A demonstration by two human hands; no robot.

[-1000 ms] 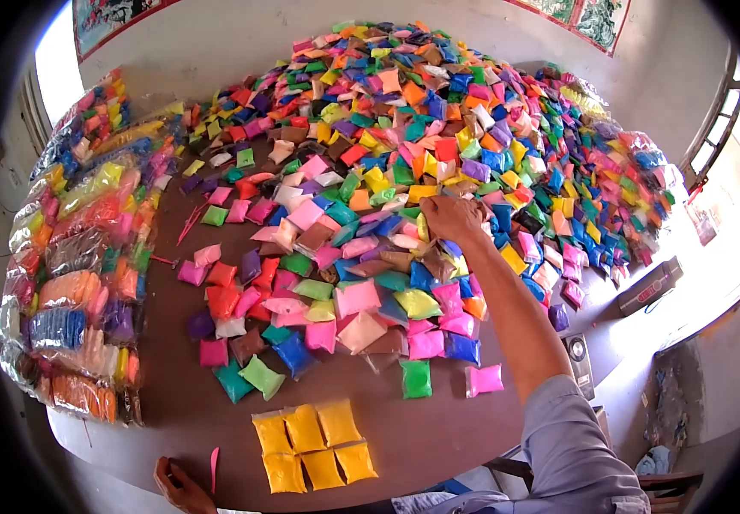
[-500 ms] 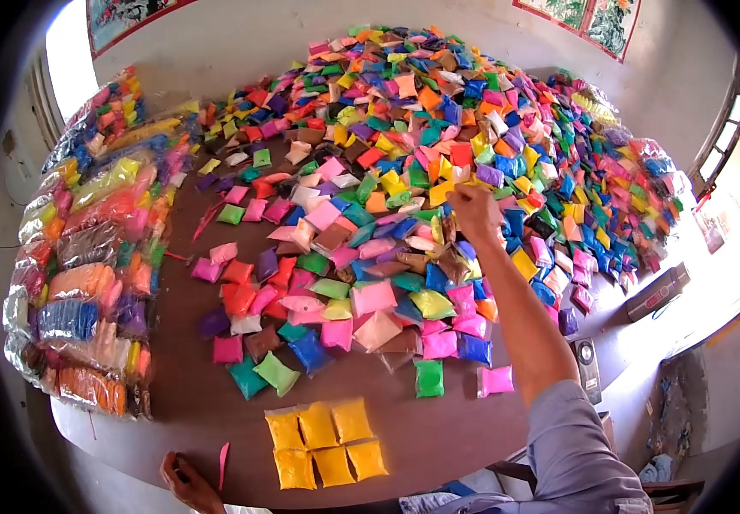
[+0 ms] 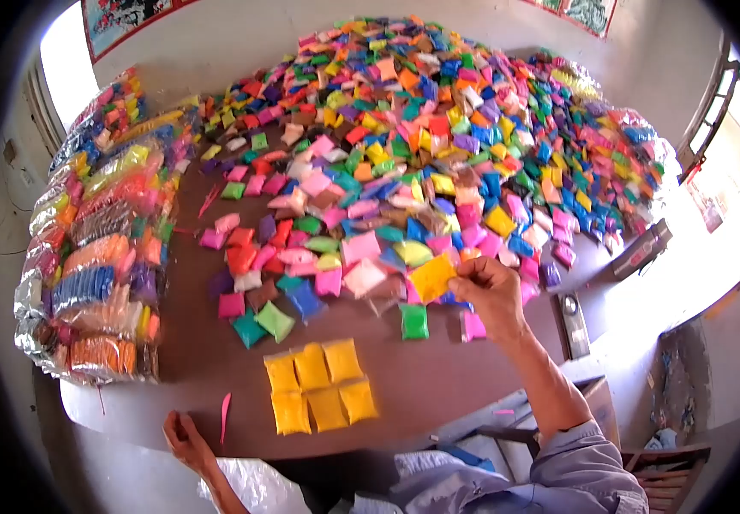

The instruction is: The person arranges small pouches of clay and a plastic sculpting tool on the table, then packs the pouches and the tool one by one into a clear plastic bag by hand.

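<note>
Pinched in my right hand [image 3: 491, 295] is a yellow packet [image 3: 432, 277], held up in front of the pile's near edge. Six more yellow packets [image 3: 327, 411] lie in two rows of three on the brown table [image 3: 430, 377]. My left hand [image 3: 185, 437] rests at the table's front edge with its fingers curled; whether anything is inside them is hidden. Just right of it lies a thin pink strip [image 3: 226, 417]. A green packet [image 3: 414, 322] sits below the held one.
A large heap of coloured packets [image 3: 370, 180] covers the table's middle and back. Clear bags of sorted packets [image 3: 100, 257] are stacked at the left. On the right are a dark box [image 3: 641, 248] and a silvery device [image 3: 573, 325].
My right hand has come back from the heap toward the table's front, now with a yellow packet in its fingers. The camera view has shifted; my left hand remains near the front edge.
</note>
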